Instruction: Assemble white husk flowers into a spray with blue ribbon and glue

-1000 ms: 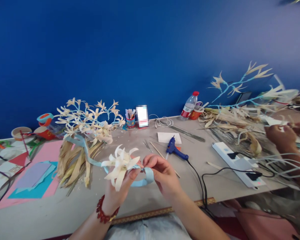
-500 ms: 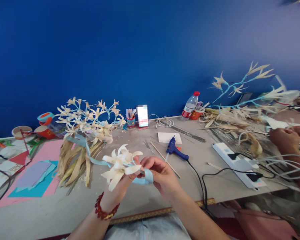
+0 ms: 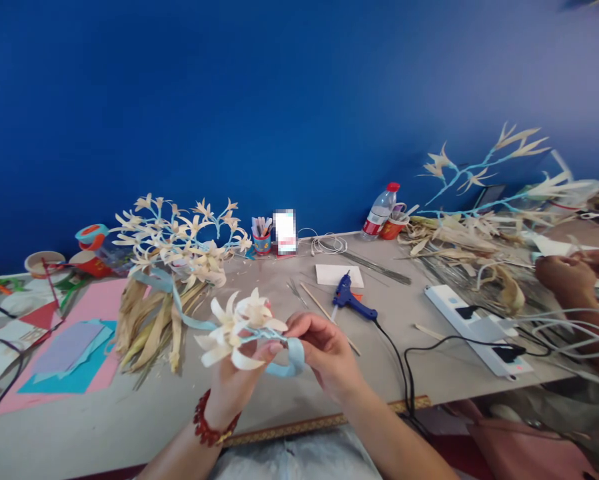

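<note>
White handmade flowers (image 3: 232, 327) with stems wrapped in light blue tape are gripped in my left hand (image 3: 242, 377), its thumb pressed along the stems. A red beaded bracelet (image 3: 210, 420) circles that wrist. My right hand (image 3: 329, 353) pinches the stem end together with a loop of light blue tape (image 3: 292, 360), which hangs between both hands. Both hands are above the table's front part. The exact pinch point is partly hidden by the right fingers.
A blue glue gun (image 3: 352, 300) with a black cord lies right of my hands, near a white power strip (image 3: 472, 330). Finished flower branches (image 3: 179, 233) and dried husks (image 3: 152, 327) stand left. At far right are a co-worker's hands (image 3: 569, 277) and more husks (image 3: 464, 240).
The flowers have turned and shifted slightly left, showing more of the blue stems. My left hand has rotated with them, while my right hand stays nearly in place.
</note>
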`<state>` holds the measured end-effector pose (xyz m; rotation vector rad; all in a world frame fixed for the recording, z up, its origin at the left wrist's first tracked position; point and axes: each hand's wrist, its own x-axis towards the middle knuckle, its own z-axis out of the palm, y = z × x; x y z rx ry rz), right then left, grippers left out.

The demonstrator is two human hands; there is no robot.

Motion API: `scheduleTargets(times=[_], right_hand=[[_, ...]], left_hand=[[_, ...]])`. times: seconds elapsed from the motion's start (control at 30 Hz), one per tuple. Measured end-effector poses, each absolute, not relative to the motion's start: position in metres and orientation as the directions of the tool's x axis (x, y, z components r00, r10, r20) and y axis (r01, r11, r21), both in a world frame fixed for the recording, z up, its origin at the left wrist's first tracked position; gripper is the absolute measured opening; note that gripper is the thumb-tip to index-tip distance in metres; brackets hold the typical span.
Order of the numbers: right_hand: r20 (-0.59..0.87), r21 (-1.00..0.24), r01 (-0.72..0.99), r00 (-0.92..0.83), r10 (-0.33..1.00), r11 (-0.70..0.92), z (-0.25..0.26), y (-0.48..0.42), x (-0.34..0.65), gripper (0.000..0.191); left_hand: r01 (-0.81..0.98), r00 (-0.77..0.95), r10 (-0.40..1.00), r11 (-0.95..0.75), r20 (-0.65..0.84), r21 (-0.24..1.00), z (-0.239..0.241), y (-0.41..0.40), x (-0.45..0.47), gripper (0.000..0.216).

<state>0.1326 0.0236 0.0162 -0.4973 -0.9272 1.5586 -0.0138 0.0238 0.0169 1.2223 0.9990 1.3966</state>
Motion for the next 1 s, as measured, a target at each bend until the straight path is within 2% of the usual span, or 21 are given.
scheduleTargets(times=[0.17, 0.33, 0.5, 0.57, 0.63, 0.7, 0.77, 0.8, 0.83, 0.9, 1.0], right_hand=[[0.355, -0.821, -0.505, -0.089, 0.930, 0.265, 0.009, 0.022, 0.128, 0.010], [0.544, -0.829, -0.160, -0.012, 0.839, 0.536, 0.008, 0.018, 0.129, 0.005], [0.786, -0.593, 0.233, -0.038, 0.617, 0.771, 0.013, 0.017, 0.135, 0.030], [0.841, -0.494, 0.295, -0.078, 0.536, 0.818, 0.012, 0.017, 0.136, 0.036], [0.843, -0.496, 0.261, -0.086, 0.532, 0.828, 0.009, 0.017, 0.135, 0.036], [0.742, -0.663, 0.105, -0.040, 0.669, 0.742, 0.007, 0.018, 0.132, 0.025], [0.522, -0.843, -0.170, -0.030, 0.853, 0.510, 0.006, 0.021, 0.130, 0.007], [0.398, -0.879, -0.313, -0.065, 0.915, 0.360, 0.006, 0.023, 0.129, 0.004], [0.288, -0.878, -0.429, -0.117, 0.950, 0.213, 0.007, 0.025, 0.128, 0.011], [0.132, -0.830, -0.558, -0.220, 0.967, -0.014, 0.009, 0.028, 0.128, 0.019], [0.031, -0.778, -0.608, -0.289, 0.957, -0.158, 0.011, 0.032, 0.129, 0.021]], left_hand=[[-0.108, -0.080, 0.966, -0.254, 0.246, 0.961, 0.022, 0.021, -0.007, 0.014], [0.063, -0.076, 0.937, -0.338, 0.342, 0.939, 0.024, 0.022, -0.011, 0.015], [0.141, 0.019, 0.927, -0.373, 0.374, 0.917, 0.023, 0.020, -0.015, 0.013], [0.127, 0.029, 0.926, -0.377, 0.377, 0.917, 0.022, 0.020, -0.015, 0.010], [0.070, 0.038, 0.932, -0.363, 0.361, 0.929, 0.021, 0.022, -0.015, 0.009], [-0.015, 0.045, 0.942, -0.332, 0.332, 0.943, 0.018, 0.026, -0.015, 0.010], [-0.107, 0.073, 0.953, -0.286, 0.295, 0.952, 0.014, 0.030, -0.016, 0.011], [-0.151, 0.095, 0.957, -0.256, 0.272, 0.955, 0.012, 0.032, -0.017, 0.011], [-0.191, 0.114, 0.963, -0.221, 0.245, 0.956, 0.010, 0.034, -0.018, 0.011], [-0.256, 0.126, 0.976, -0.143, 0.179, 0.956, 0.006, 0.038, -0.019, 0.011], [-0.334, 0.093, 0.992, -0.046, 0.082, 0.942, 0.004, 0.041, -0.018, 0.012]])
